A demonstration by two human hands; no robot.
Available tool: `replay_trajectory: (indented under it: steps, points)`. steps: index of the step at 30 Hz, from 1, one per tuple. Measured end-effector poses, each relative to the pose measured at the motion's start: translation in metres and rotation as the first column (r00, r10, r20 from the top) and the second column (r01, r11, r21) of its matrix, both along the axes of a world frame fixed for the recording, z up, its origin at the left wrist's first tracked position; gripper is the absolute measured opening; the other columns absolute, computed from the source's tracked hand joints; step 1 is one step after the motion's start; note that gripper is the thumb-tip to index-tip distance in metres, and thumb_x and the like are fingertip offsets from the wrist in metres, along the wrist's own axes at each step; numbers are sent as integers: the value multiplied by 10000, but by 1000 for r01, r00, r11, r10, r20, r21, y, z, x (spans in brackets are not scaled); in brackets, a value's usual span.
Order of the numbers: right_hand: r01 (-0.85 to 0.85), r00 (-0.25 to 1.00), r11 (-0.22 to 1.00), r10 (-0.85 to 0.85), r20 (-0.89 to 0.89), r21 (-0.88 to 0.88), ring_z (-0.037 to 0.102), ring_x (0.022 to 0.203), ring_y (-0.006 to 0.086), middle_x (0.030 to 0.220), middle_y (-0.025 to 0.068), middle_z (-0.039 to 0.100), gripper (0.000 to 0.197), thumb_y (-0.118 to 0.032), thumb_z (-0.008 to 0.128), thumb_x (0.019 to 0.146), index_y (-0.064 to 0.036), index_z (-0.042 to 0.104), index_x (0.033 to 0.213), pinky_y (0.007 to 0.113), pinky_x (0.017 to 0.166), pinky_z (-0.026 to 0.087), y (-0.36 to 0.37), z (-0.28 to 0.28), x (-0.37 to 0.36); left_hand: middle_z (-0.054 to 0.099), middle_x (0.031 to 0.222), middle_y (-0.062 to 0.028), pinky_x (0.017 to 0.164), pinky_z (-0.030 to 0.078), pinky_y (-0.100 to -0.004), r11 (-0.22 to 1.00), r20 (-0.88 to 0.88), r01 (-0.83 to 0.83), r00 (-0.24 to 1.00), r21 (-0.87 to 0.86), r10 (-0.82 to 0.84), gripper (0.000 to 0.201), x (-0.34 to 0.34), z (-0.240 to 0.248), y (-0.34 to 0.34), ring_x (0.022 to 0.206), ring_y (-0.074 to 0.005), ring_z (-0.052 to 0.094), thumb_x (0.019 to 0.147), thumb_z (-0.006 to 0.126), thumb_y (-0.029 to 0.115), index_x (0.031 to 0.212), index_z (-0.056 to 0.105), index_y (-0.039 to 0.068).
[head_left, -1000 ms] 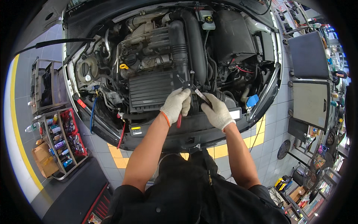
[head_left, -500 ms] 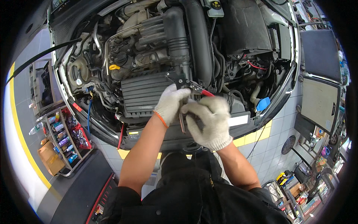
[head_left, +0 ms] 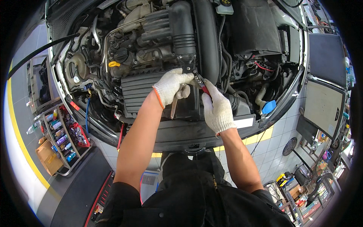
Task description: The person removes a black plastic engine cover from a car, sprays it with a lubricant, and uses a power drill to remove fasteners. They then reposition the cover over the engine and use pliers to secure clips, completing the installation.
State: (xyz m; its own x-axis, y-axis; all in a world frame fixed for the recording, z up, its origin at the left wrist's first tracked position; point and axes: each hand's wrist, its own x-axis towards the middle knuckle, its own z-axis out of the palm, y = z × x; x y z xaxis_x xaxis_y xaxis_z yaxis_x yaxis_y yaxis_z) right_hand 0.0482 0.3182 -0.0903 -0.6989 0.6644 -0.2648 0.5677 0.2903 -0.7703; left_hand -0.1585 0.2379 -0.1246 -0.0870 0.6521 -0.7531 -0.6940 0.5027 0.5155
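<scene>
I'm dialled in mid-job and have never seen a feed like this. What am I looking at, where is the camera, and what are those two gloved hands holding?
There is no machine here: the picture comes from a wide fisheye camera worn on a person's head, looking down, so straight edges bend near the rim. The bare forearms rising from the bottom are the person's own. Below them is a car's open engine bay, with a ribbed black cover in front of the engine. The left hand, in a white knit glove, holds a slim tool with a wooden handle hanging down from it. The right hand, also gloved, grips red-handled pliers whose tip meets a fitting beside the big black hose. At left stands a small trolley of bottles on the tiled floor.
</scene>
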Motion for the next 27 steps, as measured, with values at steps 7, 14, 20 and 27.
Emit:
replay_trajectory:
  steps: [7, 14, 20, 27]
  points:
    - [50, 998, 997, -48, 36, -52, 706, 1174, 525, 1230, 350, 733, 476, -121, 590, 1084, 11, 569, 1541, 530, 983, 578, -9, 24, -16, 756, 940, -133, 484, 411, -269, 997, 153, -73, 986, 25, 68, 210, 8, -4, 2, 629, -156, 626, 1136, 586, 140, 1248, 686, -7]
    - [-146, 971, 988, 136, 196, 41, 753, 897, 332, 1034, 198, 766, 864, -572, 908, 805, 40, 657, 1361, 432, 846, 599, 15, 82, -41, 728, 1157, -172, 998, 617, -530, 889, 510, -456, 773, 36, 376, 279, 26, 3, 16, 1070, -323, 727, 1172, 496, 182, 1248, 665, -26]
    - [-385, 762, 912, 399, 510, -139, 795, 877, 333, 939, 193, 806, 901, -727, 926, 695, 67, 767, 1090, 413, 850, 607, 57, 132, -86, 703, 1086, -183, 1013, 624, -530, 796, 657, -602, 574, -66, 489, 305, 23, 9, 40, 1026, -320, 723, 1192, 445, 191, 1147, 634, -44]
    - [-424, 462, 865, 461, 757, -268, 704, 1010, 239, 1096, 188, 768, 1115, -786, 907, 625, 108, 681, 1252, 365, 920, 557, 59, 143, -110, 639, 962, -118, 715, 667, -486, 799, 546, -570, 615, -191, 569, 157, 29, 13, 60, 784, -247, 675, 1128, 538, 132, 1086, 605, -4]
